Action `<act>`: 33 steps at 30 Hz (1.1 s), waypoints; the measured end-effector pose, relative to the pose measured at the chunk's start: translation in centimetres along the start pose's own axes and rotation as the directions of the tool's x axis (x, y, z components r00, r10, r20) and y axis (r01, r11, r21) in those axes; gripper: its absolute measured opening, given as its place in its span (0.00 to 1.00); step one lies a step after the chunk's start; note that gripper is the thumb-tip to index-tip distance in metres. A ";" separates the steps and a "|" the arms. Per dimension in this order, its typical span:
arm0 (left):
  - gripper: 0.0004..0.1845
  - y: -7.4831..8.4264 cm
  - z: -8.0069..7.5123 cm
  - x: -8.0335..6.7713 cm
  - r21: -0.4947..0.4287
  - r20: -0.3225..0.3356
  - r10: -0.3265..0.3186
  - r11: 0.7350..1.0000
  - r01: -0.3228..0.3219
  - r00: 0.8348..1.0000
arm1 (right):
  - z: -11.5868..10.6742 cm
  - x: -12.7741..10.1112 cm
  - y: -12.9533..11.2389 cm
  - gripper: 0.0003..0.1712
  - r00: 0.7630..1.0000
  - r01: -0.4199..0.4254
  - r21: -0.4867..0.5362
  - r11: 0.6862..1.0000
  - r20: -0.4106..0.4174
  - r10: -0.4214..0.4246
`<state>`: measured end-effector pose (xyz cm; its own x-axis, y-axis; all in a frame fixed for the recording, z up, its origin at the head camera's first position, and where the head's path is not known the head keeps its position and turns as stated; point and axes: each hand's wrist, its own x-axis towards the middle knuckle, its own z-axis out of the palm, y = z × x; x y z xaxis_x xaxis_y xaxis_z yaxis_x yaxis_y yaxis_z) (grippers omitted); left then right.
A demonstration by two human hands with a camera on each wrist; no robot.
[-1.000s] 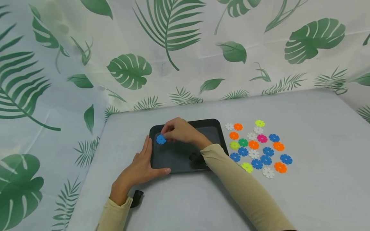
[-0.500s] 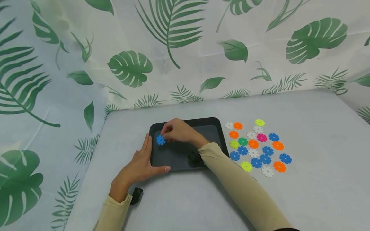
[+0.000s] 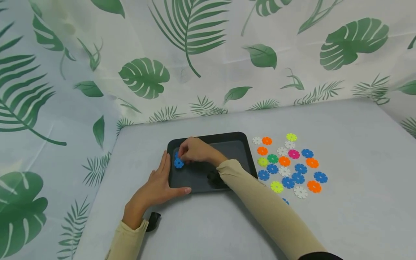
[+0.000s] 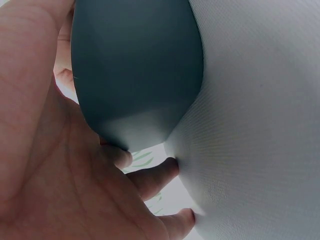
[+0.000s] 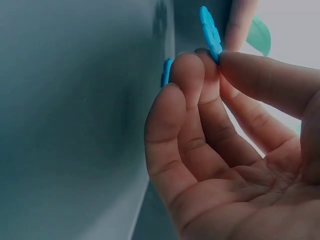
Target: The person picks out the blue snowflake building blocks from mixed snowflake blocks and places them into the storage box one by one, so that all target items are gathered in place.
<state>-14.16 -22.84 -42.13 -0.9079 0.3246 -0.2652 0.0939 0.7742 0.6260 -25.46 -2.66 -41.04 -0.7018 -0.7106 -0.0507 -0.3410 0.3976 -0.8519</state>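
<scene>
My right hand [image 3: 196, 150] is over the left part of a dark tray [image 3: 224, 187]. Thumb and index finger pinch a blue snowflake disc [image 5: 211, 35] by its edge, held tilted off the tray floor in the right wrist view. Behind the fingertips, a second blue disc [image 5: 166, 72] lies against the tray floor, partly hidden by a finger. My left hand [image 3: 158, 187] rests at the tray's near left corner, fingers straight along its left side and thumb along the front edge. In the left wrist view, the left fingertips [image 4: 172, 165] reach down beside the tray wall to the table.
Right of the tray, loose snowflake discs in orange, white, yellow, green, blue and a pink disc [image 3: 294, 154] are spread on the pale table [image 3: 357, 151]. Another blue disc [image 3: 285, 201] peeks out by the right sleeve [image 3: 266, 206]. A leaf-print curtain [image 3: 221, 65] stands behind.
My right hand has shifted slightly left and toward me with the pinched blue disc, and a second blue disc now shows behind it. The left hand stays at the tray corner.
</scene>
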 end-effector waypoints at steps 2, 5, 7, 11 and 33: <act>0.73 0.0 0.0 0.0 -0.003 -0.001 0.001 1.000 -0.001 1.000 | 0.1 0.1 0.0 0.05 1.000 0.002 -0.015 1.000 0.010 -0.001; 0.73 -0.1 0.1 0.0 -0.001 -0.005 0.004 1.000 -0.004 1.000 | 0.2 0.2 -0.1 0.05 1.000 -0.005 -0.038 0.999 0.021 0.006; 0.73 -0.1 0.1 0.0 0.000 -0.007 0.006 1.000 -0.006 1.000 | 0.3 0.3 -0.1 0.05 0.999 -0.012 -0.057 0.998 0.029 0.013; 0.73 -0.1 0.1 -0.1 -0.001 -0.007 0.008 1.000 -0.008 1.000 | 0.5 0.5 -0.2 0.06 0.999 -0.022 -0.091 0.996 0.042 0.026; 0.73 -0.1 0.2 -0.1 0.007 -0.008 0.013 1.000 -0.013 1.000 | 1.3 1.0 -0.4 0.09 0.997 -0.072 -0.225 0.972 -0.003 0.073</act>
<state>-14.05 -22.88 -42.32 -0.9099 0.3302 -0.2513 0.1084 0.7738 0.6241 -25.25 -4.28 -41.47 -0.7269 -0.6776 -0.1113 -0.4216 0.5683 -0.7066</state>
